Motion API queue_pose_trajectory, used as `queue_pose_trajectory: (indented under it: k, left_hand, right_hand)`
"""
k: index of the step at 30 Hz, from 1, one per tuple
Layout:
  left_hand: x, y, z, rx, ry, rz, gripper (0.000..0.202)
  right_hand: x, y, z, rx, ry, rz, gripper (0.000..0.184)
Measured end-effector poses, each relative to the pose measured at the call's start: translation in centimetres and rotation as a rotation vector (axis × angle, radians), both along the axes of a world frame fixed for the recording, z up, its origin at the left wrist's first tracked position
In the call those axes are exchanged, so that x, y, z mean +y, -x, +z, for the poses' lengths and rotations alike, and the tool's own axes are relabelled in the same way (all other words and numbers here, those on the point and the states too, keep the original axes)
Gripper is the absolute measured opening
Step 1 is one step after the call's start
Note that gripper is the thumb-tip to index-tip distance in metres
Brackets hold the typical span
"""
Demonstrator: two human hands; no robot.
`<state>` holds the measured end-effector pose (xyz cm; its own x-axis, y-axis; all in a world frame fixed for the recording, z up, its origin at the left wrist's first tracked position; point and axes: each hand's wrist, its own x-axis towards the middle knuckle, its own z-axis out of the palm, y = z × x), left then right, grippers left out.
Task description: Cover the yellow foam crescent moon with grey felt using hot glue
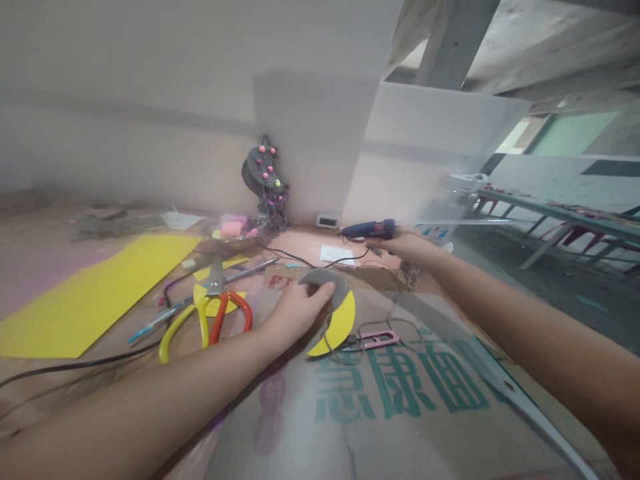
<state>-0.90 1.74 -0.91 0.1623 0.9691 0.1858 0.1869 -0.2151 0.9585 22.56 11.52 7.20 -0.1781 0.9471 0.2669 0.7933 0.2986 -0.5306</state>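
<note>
the left hand [297, 313] is closed, thumb against fingers, on a grey crescent [341, 285] that looks like felt. a yellow crescent [345, 321] lies against it, showing from three to six o'clock; the thumb crosses the grey piece's inner curve, presumably to steady it while leaving the outer edge uncovered.

at one o'clock from that grip, the right hand [400, 244] is at the rear underside of a dark blue glue gun [367, 229]. whether its fingers close round the handle i cannot tell; blur and the angle hide it. the nozzle points to nine o'clock, and a clear stick [450, 222] runs out behind towards three, likely so that it feeds unobstructed.

at four o'clock, pink-handled snips [380, 339] lie near the yellow crescent on printed cardboard [415, 433], which probably shields the table. at nine, scissors with red and yellow handles [220, 313] rest within the left arm's reach, their blades pointing to twelve; farther out is a yellow sheet [115, 287], perhaps kept aside as stock.

at eleven, a grey piece studded with coloured pinheads [264, 170] stands by the wall, presumably out of the way.
</note>
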Motion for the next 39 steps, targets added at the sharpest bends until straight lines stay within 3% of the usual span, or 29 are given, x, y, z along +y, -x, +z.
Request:
queue_pose_trajectory:
  k: [6,10,20,28,32,37,39]
  left_hand:
    - [0.2,-0.1,-0.4,-0.006,0.031,0.012,0.031]
    - [0.4,-0.1,-0.7,0.006,0.053,0.020,0.034]
    - [0.2,-0.1,-0.3,-0.020,-0.007,0.041,0.030]
    - [0.3,0.0,-0.4,-0.047,0.015,0.047,0.032]
    - [0.2,0.2,0.0,-0.096,-0.004,0.092,0.032]
    - [0.5,0.4,-0.2,-0.054,0.009,0.139,0.038]
    - [0.6,0.5,-0.4,-0.030,0.004,0.130,0.039]
  right_hand:
    - [3.5,0.1,-4.1,-0.045,0.071,-0.052,0.039]
    - [4.5,-0.3,-5.4,-0.052,0.103,-0.026,0.036]
    - [2.3,-1.9,-5.0,-0.181,0.014,0.019,0.043]
    - [-3.7,-0.8,-2.4,-0.252,-0.129,0.015,0.034]
    - [-8.9,1.7,-1.9,0.025,0.101,0.211,0.034]
    - [-13.7,5.1,-4.4,0.448,0.798,0.487,0.039]
    - [-14.5,5.8,-5.2,0.606,0.937,0.505,0.048]
